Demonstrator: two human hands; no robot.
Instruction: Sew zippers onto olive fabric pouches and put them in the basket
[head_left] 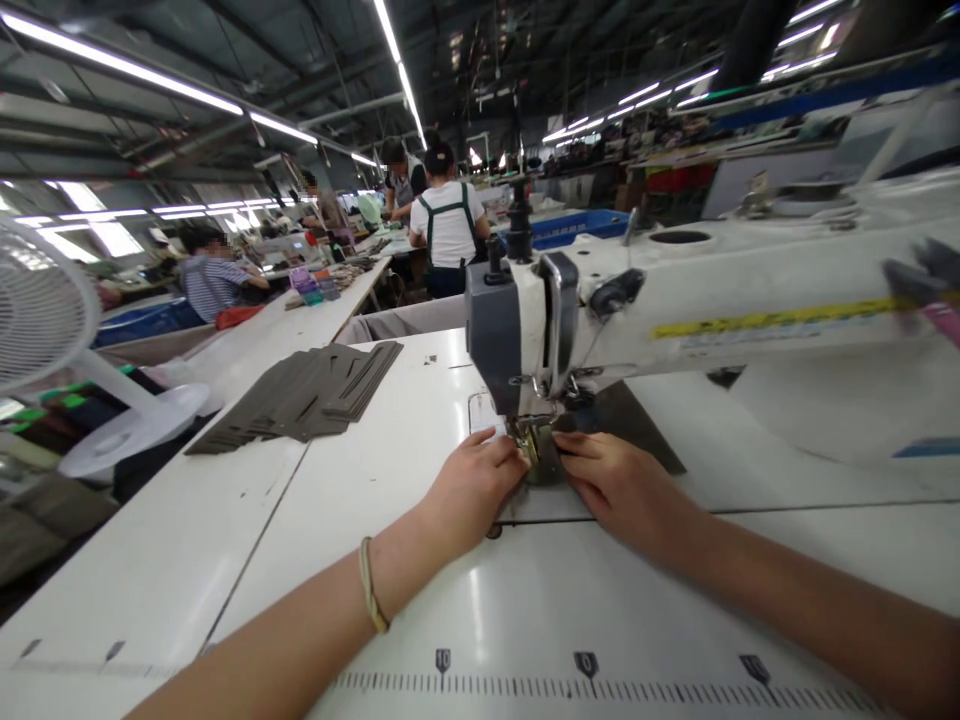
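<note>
A dark grey-brown fabric piece (pixel 634 425) lies under the head of a white and grey sewing machine (pixel 493 330), its near part (pixel 546 470) showing between my hands. My right hand (pixel 619 485) has its fingers together, pinching and pressing the fabric just right of the presser foot. On the other side, my left hand (pixel 476 485) is closed, with its fingertips at the left edge of the fabric by a brass-coloured part (pixel 531 445). The exact grip of the left fingertips is hidden. A twisted band (pixel 371 585) circles my left wrist.
A fanned stack of dark fabric pieces (pixel 300 395) lies on the white table (pixel 375 480) to the left. A white fan (pixel 135 415) stands at the far left. Blurred scissors (pixel 926 285) show at the right edge. Co-workers (pixel 450 215) are at tables further back.
</note>
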